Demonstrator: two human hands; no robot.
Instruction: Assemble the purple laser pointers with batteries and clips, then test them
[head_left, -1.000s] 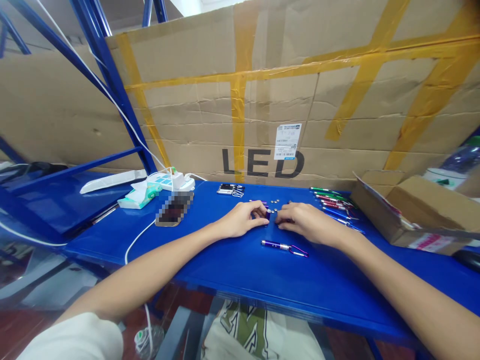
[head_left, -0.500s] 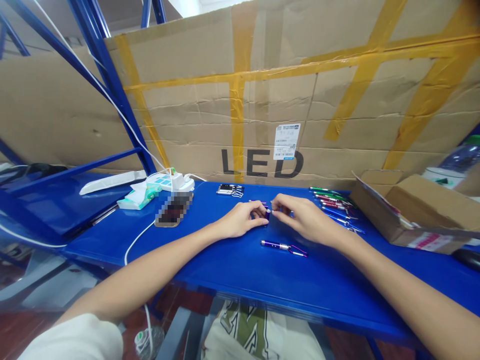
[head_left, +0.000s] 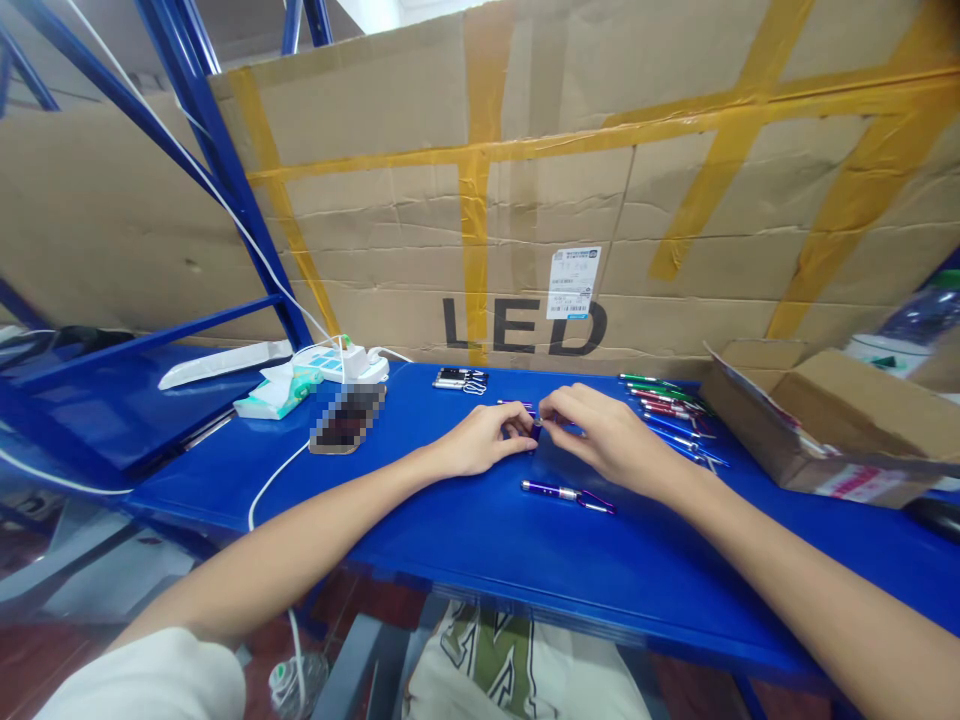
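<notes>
Head view, centre of frame: the left hand (head_left: 480, 440) and right hand (head_left: 600, 432) are met over a small purple part (head_left: 534, 431) on the blue table (head_left: 465, 530). The left fingers are curled and pressed together around the part; the right fingertips (head_left: 549, 412) are pinched at its near end, seemingly on a tiny piece being fitted. Neither hand is spread.

Judged from the pose, a small piece is being set into or onto the part. Good practice is judged to be this: the part is kept steady by the left hand, low against the table, while the piece is brought in square to the opening and pressed without twisting. A loose piece is likely to roll on the smooth surface, so the work is best kept over the table and away from its near edge.

A purple penlight (head_left: 568, 493) lies just below the hands, apart from them. More pens (head_left: 667, 410) lie in a fan at right of centre, beside a cardboard box (head_left: 817, 430).

Not determinable: what is held between the right fingertips, since it is covered by the fingers; whether the purple part is open or capped; the small items behind the hands, largely hidden. A phone (head_left: 346, 418) at left of centre is blurred. A bottle (head_left: 919, 325) at the right edge is cut off.
</notes>
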